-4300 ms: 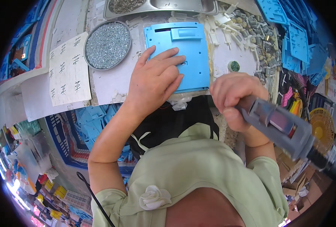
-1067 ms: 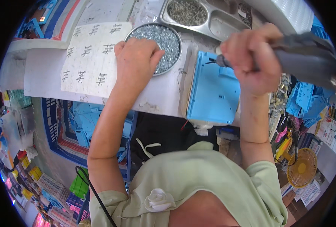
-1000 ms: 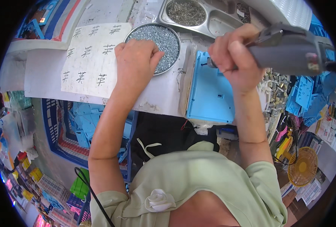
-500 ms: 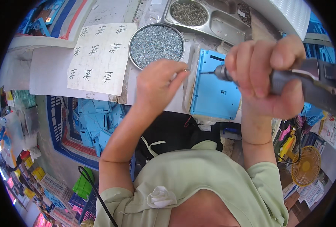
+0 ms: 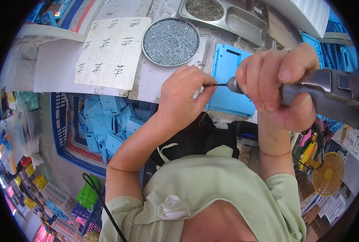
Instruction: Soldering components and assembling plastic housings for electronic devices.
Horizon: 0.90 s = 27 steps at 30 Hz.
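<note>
My right hand point(image 5: 278, 86) is wrapped round a dark grey electric screwdriver point(image 5: 327, 86), held level with its thin bit pointing left. At the bit's tip, my left hand point(image 5: 183, 97) is closed in a pinch of thumb and fingers. A small metal screw showed in that pinch earlier; the fingertips now hide it. Behind and below the bit lies a light blue plastic panel point(image 5: 226, 60) with slots, on the worktable. Just beyond my left hand stands a round metal dish point(image 5: 143, 50) full of small silvery screws.
A steel compartment tray point(image 5: 264, 42) with small metal parts sits at the back. Left of the dish lies a handwritten paper sheet point(image 5: 111, 52). Below the table's left edge, a dark blue crate point(image 5: 60, 133) holds several blue plastic pieces. A yellow fan point(image 5: 328, 173) is at the right.
My left hand has moved slightly right and the bit slightly lower, so the gap between fingertips and bit tip has closed. The view has shifted a little.
</note>
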{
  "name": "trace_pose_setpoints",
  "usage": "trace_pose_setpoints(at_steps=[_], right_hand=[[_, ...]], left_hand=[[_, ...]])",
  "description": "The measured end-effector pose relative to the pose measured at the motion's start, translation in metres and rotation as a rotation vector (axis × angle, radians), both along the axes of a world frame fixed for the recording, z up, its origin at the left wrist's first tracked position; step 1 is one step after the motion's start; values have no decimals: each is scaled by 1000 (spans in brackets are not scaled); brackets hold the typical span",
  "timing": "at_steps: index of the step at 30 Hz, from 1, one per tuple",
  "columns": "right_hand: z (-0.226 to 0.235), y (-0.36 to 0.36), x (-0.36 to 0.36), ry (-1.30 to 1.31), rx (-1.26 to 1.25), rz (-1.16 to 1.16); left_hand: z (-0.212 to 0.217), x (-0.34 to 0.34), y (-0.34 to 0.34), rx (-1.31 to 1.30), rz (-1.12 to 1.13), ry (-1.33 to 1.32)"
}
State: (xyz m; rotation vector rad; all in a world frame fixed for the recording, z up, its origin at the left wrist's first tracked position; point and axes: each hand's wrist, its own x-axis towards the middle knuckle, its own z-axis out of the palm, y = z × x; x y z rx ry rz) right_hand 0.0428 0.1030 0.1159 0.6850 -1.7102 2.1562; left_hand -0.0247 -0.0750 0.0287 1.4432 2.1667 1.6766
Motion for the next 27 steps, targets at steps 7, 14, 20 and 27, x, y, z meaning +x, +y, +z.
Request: trace_pose_setpoints(at_steps=[7,14,20,27], right_hand=[[-15,-16,14,-126,-59,-202],[-43,-24,11,-224,143,-337],[-54,-32,11,-237,373,-338],[-19,-24,13,-146,-58,-140]], left_hand=[[8,0,-21,-194,35,-88],[-16,9,-37,-73,111,-279],[-30,18,-31,-22,147,-132],[-28,26,-18,77,100,-50]])
